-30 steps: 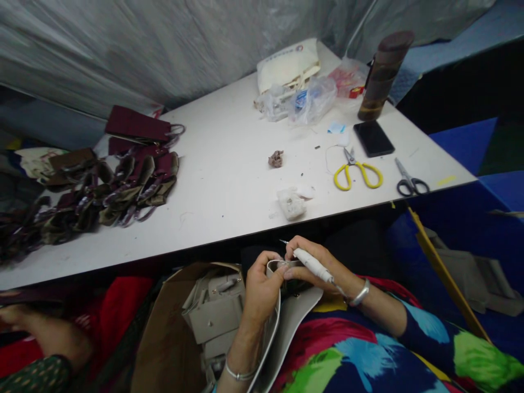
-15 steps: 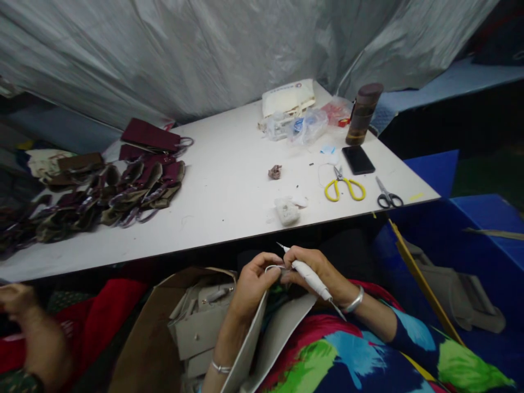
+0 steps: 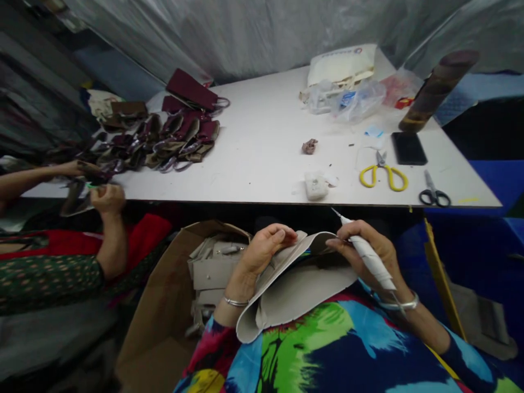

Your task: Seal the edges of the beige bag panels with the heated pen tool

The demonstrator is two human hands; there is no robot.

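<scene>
The beige panel [image 3: 305, 295] is lying below the white table's [image 3: 262, 158] front edge, bending into an open fold with smooth faces and thin rims. The right hand [image 3: 380, 244] is gripping the white-wrapped tool [image 3: 371, 263]. The left hand [image 3: 262, 248] is bordering the panel, fingers curling; whether it is pinching cannot be determined.

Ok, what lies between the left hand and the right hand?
The head view shows the curved beige piece between the left hand and the right hand, which holds a white-wrapped tool.
</scene>
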